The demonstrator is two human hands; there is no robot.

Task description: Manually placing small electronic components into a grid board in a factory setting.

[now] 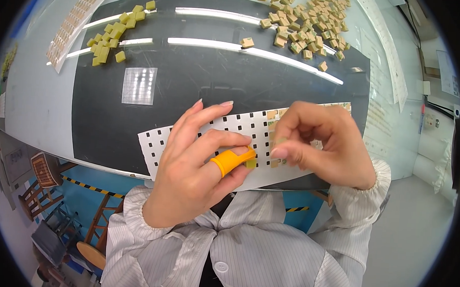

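Note:
Across the near edge of the black mat lies a white sheet (243, 124) with rows of small black squares; tan pieces (272, 115) cover its right part. My left hand (190, 165) rests over the middle of the sheet, an orange pointed sleeve (229, 161) on its index finger. A small yellow-green block (250, 164) is pinched between that sleeve's tip and the thumb. My right hand (330, 145) is closed in a pinch above the tan pieces. A tiny greenish bit shows at its fingertips, too small to name.
Many tan cubes (309, 29) are heaped at the back right, and yellow-green blocks (111, 33) at the back left. A clear gridded square (139, 85) lies on the black mat (202, 80). Long sheets (76, 26) flank the mat. Wooden chairs (40, 199) stand beyond the near table edge.

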